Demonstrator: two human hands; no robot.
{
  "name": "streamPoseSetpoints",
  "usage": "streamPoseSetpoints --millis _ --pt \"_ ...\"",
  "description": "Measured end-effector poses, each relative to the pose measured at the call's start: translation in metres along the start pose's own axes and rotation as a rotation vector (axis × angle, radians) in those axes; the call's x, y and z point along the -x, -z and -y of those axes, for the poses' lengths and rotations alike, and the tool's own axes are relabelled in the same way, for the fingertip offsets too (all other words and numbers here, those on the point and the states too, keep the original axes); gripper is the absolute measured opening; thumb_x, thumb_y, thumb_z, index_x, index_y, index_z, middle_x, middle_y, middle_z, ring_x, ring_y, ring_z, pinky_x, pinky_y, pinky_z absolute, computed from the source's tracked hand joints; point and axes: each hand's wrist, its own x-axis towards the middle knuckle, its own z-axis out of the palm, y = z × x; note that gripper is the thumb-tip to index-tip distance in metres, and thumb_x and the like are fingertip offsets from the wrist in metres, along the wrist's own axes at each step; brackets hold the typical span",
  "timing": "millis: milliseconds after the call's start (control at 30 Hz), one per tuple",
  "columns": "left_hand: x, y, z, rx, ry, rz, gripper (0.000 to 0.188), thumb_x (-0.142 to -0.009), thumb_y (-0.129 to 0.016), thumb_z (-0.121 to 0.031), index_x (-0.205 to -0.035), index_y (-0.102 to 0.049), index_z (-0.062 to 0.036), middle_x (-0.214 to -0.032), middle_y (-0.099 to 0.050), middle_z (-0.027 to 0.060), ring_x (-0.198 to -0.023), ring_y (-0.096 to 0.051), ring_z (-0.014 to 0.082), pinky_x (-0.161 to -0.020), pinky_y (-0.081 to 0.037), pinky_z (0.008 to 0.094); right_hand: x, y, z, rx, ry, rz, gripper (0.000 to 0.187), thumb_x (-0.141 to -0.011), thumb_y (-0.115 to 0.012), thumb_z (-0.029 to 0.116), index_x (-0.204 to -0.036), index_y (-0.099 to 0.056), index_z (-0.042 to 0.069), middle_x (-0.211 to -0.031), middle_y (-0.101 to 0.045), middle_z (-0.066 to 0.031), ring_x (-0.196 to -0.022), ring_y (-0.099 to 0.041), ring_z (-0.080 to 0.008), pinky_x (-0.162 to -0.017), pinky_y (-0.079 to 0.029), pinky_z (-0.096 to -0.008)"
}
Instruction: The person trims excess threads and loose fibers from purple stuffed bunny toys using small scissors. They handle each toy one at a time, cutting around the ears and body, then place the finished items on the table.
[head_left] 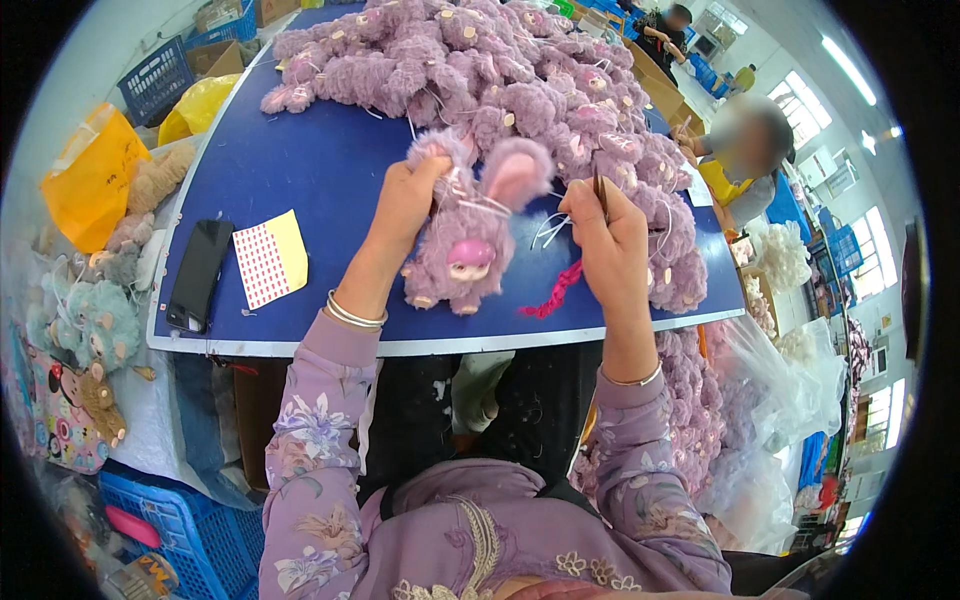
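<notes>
A purple plush rabbit (470, 245) with a pink face lies on the blue table (320, 170). My left hand (408, 195) grips one of its ears at the top. My right hand (605, 225) pinches a thin dark tool (600, 192) just right of the toy's pink-lined ear, with white threads (550, 228) trailing between hand and toy. A pink scrap of yarn (555, 290) lies below my right hand.
A large heap of purple plush toys (520, 80) fills the far and right side of the table. A black phone (200, 275) and a yellow sticker sheet (270, 258) lie at left. Blue crates, yellow bags and a person (745, 150) surround the table.
</notes>
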Motion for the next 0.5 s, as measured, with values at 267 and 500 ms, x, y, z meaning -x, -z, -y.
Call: streamPoseSetpoints --millis 267,500 --pt "0.005 -0.001 0.005 0.165 0.050 0.207 0.027 -0.092 -0.059 -0.025 -0.088 -0.067 0.0008 -0.086 -0.067 0.0053 -0.074 -0.063 0.0113 -0.068 -0.050 0.0261 0.000 -0.011 -0.001 0.246 0.193 0.262 0.024 -0.087 -0.064 0.022 -0.090 -0.060 -0.002 -0.073 -0.059 -0.0185 -0.067 -0.058 -0.0330 -0.059 -0.044 -0.0376" --pt "0.004 -0.006 0.013 0.080 0.048 0.196 0.035 -0.092 -0.062 -0.035 -0.079 -0.070 -0.0044 -0.063 -0.058 -0.0044 -0.054 -0.049 0.0031 -0.048 -0.036 0.0201 -0.011 -0.023 -0.003 0.496 0.375 0.213 0.026 -0.088 -0.062 0.028 -0.085 -0.060 0.003 -0.073 -0.059 -0.0154 -0.070 -0.060 -0.0353 -0.059 -0.045 -0.0430"
